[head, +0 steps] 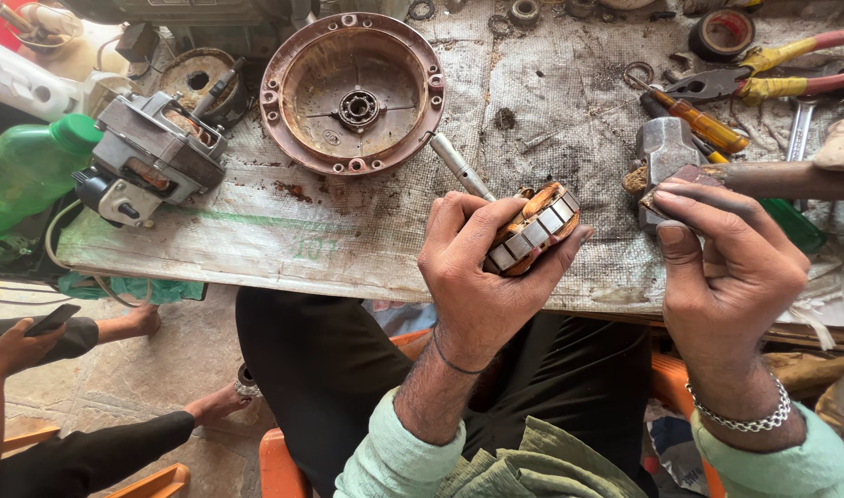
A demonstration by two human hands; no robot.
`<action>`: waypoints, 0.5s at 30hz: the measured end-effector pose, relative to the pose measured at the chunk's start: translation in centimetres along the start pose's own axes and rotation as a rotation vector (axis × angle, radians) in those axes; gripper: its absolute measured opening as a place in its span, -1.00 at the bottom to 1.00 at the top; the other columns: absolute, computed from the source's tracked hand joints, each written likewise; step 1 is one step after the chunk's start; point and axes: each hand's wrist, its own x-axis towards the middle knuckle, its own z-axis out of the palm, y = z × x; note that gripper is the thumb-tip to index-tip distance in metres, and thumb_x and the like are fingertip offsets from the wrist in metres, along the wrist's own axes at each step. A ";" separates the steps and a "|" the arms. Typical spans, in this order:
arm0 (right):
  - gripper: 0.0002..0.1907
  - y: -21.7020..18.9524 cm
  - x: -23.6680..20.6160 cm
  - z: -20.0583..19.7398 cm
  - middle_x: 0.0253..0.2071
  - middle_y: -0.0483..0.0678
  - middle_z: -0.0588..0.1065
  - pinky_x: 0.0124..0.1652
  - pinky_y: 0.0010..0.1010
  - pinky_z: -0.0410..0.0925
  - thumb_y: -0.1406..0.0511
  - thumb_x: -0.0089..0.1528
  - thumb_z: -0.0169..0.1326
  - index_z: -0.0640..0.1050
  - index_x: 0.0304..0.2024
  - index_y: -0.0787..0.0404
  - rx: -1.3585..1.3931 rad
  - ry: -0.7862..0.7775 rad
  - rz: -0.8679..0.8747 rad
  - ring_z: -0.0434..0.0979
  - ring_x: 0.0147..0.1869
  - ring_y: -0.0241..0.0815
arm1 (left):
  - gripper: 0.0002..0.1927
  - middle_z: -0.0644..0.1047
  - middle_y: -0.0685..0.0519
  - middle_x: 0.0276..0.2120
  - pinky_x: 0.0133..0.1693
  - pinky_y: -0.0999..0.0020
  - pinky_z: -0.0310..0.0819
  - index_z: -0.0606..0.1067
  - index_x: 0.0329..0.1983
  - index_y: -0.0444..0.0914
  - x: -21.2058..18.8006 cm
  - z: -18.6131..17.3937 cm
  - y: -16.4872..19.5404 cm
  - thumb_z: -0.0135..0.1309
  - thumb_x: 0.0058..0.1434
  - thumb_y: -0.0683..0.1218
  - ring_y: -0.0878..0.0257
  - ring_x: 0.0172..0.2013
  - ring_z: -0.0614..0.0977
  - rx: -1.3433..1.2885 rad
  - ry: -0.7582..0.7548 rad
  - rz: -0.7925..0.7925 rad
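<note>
L hand (482, 277) wraps a small motor core (532, 228) w/ shaft, fingers curled round it, held just off the table (348, 231) edge near 6 o'clock, tilted toward the face, likely for a close look. R hand (731, 263) pinches the head end of a hammer (671, 157) at 3 o'clock, fingers pressed on it. Rusty round housing (353, 92) at 12, green bottle (30, 166) at 9, pliers (763, 78) at 2. Table top grimy, cloth-covered; stone floor below, another person's phone (51, 319) at 8.
</note>
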 end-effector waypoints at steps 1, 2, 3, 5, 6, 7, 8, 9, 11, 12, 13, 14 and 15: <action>-0.87 0.0 0.0 0.0 0.02 0.11 0.55 0.05 -0.50 0.47 0.53 0.39 0.17 0.59 0.00 0.38 0.003 0.001 -0.001 0.58 0.16 -0.16 | -0.55 0.45 0.07 -0.29 -0.29 0.36 0.47 0.57 -0.12 -0.24 0.0 0.0 0.0 0.53 0.05 0.02 0.28 -0.31 0.51 0.000 0.001 -0.003; -0.86 0.0 0.1 0.0 0.02 0.11 0.55 0.06 -0.50 0.47 0.53 0.39 0.17 0.59 0.00 0.38 0.007 0.001 -0.002 0.59 0.14 -0.17 | -0.55 0.45 0.07 -0.29 -0.29 0.36 0.47 0.57 -0.12 -0.24 0.0 0.0 0.1 0.53 0.05 0.02 0.28 -0.31 0.51 -0.001 0.003 -0.005; -0.86 0.0 0.1 0.0 0.03 0.11 0.55 0.06 -0.50 0.47 0.53 0.39 0.18 0.59 0.00 0.38 0.011 0.003 -0.002 0.59 0.13 -0.17 | -0.55 0.45 0.07 -0.29 -0.28 0.36 0.47 0.57 -0.12 -0.24 0.1 0.0 0.1 0.53 0.05 0.02 0.28 -0.30 0.51 0.000 0.003 -0.008; -0.87 0.0 0.1 0.0 0.04 0.12 0.56 0.06 -0.50 0.47 0.53 0.40 0.18 0.59 0.00 0.38 0.000 -0.004 0.002 0.59 0.13 -0.17 | -0.55 0.45 0.07 -0.30 -0.29 0.36 0.46 0.57 -0.13 -0.24 0.2 0.0 0.1 0.53 0.04 0.01 0.27 -0.31 0.51 0.011 -0.002 -0.006; -0.87 -0.1 0.1 0.0 0.05 0.12 0.56 0.05 -0.51 0.47 0.53 0.40 0.18 0.60 0.00 0.38 -0.006 -0.007 0.004 0.60 0.13 -0.17 | -0.55 0.45 0.07 -0.30 -0.29 0.35 0.46 0.57 -0.13 -0.24 0.2 0.0 0.1 0.53 0.04 0.01 0.27 -0.31 0.51 0.017 -0.005 -0.005; -0.87 -0.1 0.1 -0.1 0.04 0.12 0.56 0.06 -0.50 0.46 0.53 0.40 0.18 0.60 0.00 0.38 -0.013 -0.005 -0.001 0.60 0.13 -0.16 | -0.55 0.45 0.07 -0.30 -0.29 0.35 0.46 0.57 -0.13 -0.25 0.2 0.0 0.1 0.53 0.04 0.02 0.27 -0.29 0.51 0.013 -0.005 -0.009; -0.87 -0.1 0.1 -0.1 0.03 0.12 0.56 0.06 -0.50 0.46 0.54 0.40 0.18 0.60 0.00 0.38 -0.020 -0.004 -0.004 0.60 0.13 -0.16 | -0.54 0.45 0.06 -0.29 -0.29 0.36 0.46 0.57 -0.13 -0.26 0.2 -0.1 0.2 0.53 0.03 0.02 0.26 -0.28 0.51 0.011 -0.006 -0.015; -0.87 -0.1 0.1 -0.1 0.03 0.13 0.56 0.07 -0.49 0.46 0.54 0.39 0.18 0.59 0.00 0.39 -0.027 -0.004 -0.007 0.60 0.13 -0.15 | -0.53 0.45 0.06 -0.29 -0.29 0.36 0.46 0.57 -0.13 -0.26 0.2 -0.1 0.2 0.53 0.03 0.02 0.26 -0.26 0.51 0.008 -0.007 -0.021; -0.87 -0.1 0.1 -0.2 0.00 0.11 0.55 0.08 -0.47 0.47 0.53 0.37 0.18 0.59 -0.02 0.37 0.001 0.004 0.003 0.59 0.13 -0.16 | -0.53 0.45 0.06 -0.29 -0.29 0.36 0.47 0.57 -0.12 -0.25 0.2 -0.1 0.3 0.53 0.03 0.02 0.25 -0.25 0.51 0.019 -0.007 -0.013; -0.87 -0.1 0.1 -0.2 -0.01 0.10 0.55 0.08 -0.46 0.47 0.52 0.36 0.18 0.59 -0.03 0.36 0.015 0.010 0.007 0.59 0.13 -0.16 | -0.53 0.45 0.06 -0.28 -0.28 0.36 0.47 0.58 -0.12 -0.25 0.2 -0.1 0.4 0.53 0.03 0.02 0.25 -0.24 0.51 0.023 -0.007 -0.008; -0.89 -0.1 0.1 -0.3 -0.01 0.11 0.56 0.08 -0.47 0.47 0.53 0.38 0.18 0.59 -0.04 0.38 -0.015 0.002 -0.008 0.60 0.14 -0.15 | -0.52 0.45 0.06 -0.27 -0.27 0.37 0.47 0.58 -0.09 -0.25 0.2 -0.1 0.5 0.53 0.04 0.02 0.25 -0.24 0.51 0.027 -0.016 -0.014; -0.91 -0.2 0.1 -0.3 -0.01 0.12 0.57 0.08 -0.47 0.47 0.53 0.40 0.19 0.60 -0.04 0.39 -0.043 -0.005 -0.024 0.61 0.14 -0.14 | -0.52 0.46 0.07 -0.26 -0.26 0.37 0.48 0.59 -0.07 -0.25 0.2 -0.2 0.6 0.53 0.04 0.02 0.26 -0.23 0.51 0.031 -0.024 -0.019; -0.91 -0.2 0.1 -0.3 0.00 0.13 0.57 0.07 -0.47 0.47 0.53 0.41 0.19 0.60 -0.03 0.40 -0.052 -0.006 -0.027 0.61 0.13 -0.14 | -0.51 0.47 0.07 -0.25 -0.25 0.37 0.48 0.59 -0.04 -0.25 0.2 -0.3 0.6 0.53 0.05 0.02 0.26 -0.22 0.52 0.038 -0.030 -0.021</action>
